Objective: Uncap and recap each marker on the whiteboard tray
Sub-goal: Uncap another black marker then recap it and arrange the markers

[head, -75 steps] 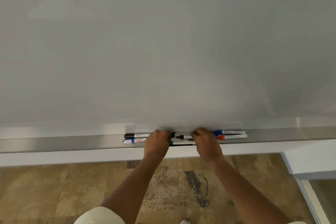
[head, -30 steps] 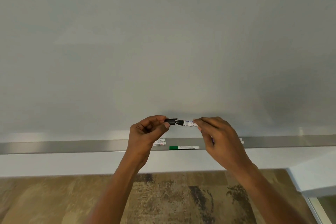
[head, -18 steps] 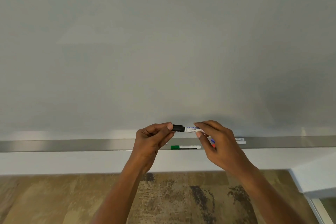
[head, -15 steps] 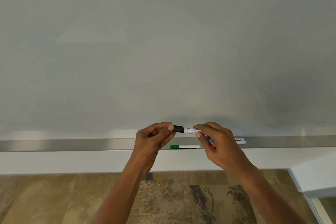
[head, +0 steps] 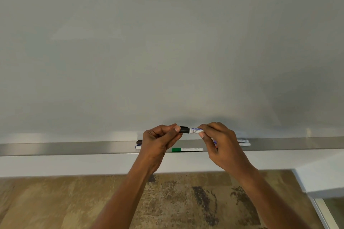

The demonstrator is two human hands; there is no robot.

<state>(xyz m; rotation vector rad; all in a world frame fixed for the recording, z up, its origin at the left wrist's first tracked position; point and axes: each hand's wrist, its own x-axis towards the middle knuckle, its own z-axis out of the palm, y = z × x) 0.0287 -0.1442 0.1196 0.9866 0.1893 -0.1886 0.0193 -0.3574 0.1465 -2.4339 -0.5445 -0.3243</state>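
I hold a black marker (head: 191, 130) level in front of the whiteboard, just above the metal tray (head: 74, 148). My left hand (head: 158, 142) pinches its black cap end. My right hand (head: 219, 145) pinches the white barrel. The cap sits against the barrel. A green-capped marker (head: 187, 149) lies on the tray's front edge between my hands. Ends of two markers (head: 138, 144) show left of my left hand. Behind my right hand lie two more markers (head: 243, 142), mostly hidden.
The grey whiteboard (head: 167, 42) fills the upper view. Below the tray runs a white wall strip (head: 55, 165), then a mottled brown floor (head: 55, 202). A white ledge (head: 320, 178) juts out at the lower right.
Both hands lifted the black marker off the tray. One second ago the cap stood slightly apart from the barrel; now it is pushed against it, and the hands have lowered a little.
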